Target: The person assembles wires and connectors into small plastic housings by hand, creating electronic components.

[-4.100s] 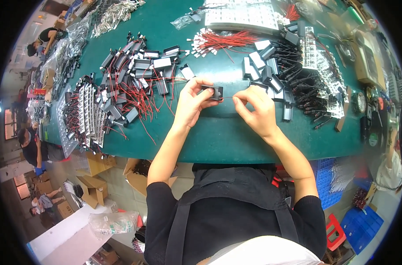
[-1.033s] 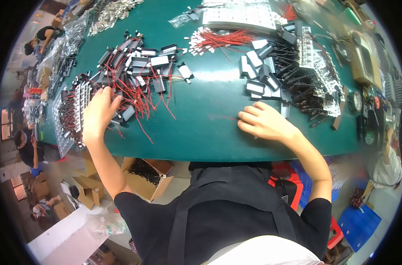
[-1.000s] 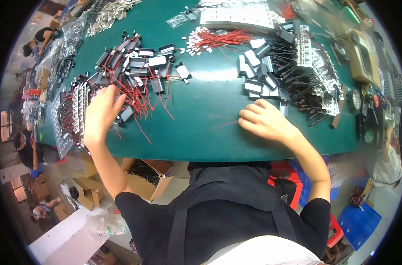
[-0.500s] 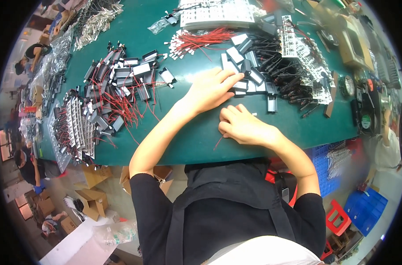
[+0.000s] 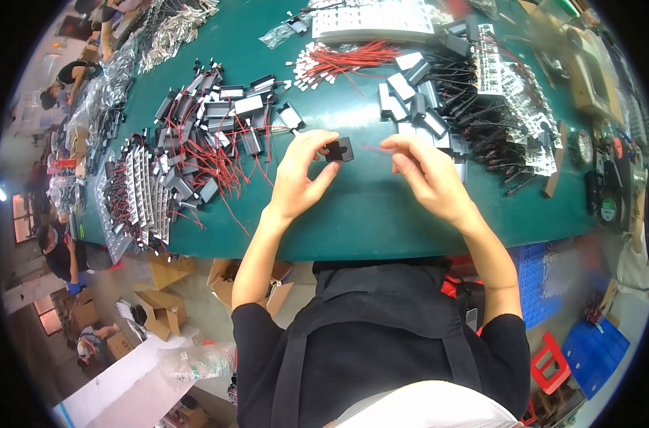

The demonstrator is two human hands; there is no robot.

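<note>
My left hand grips a small black plastic housing between thumb and fingers, its notched end turned up toward me. A short distance to the right, my right hand pinches a thin red wire; the wire is blurred and points toward the housing, and I cannot tell whether they touch. Beyond my right hand lies a group of black housings with white faces. To the left spreads a heap of similar housings with red wires coming out of them.
A bundle of red wires with white connectors lies at the far middle of the green table. White sheets are stacked behind it. Black cables and white strips sit on the right. White slotted strips lie at the left.
My left hand has drawn back from the housings on the right and now holds one up. The right hand has risen off the table with the red wire. The view has shifted slightly.
</note>
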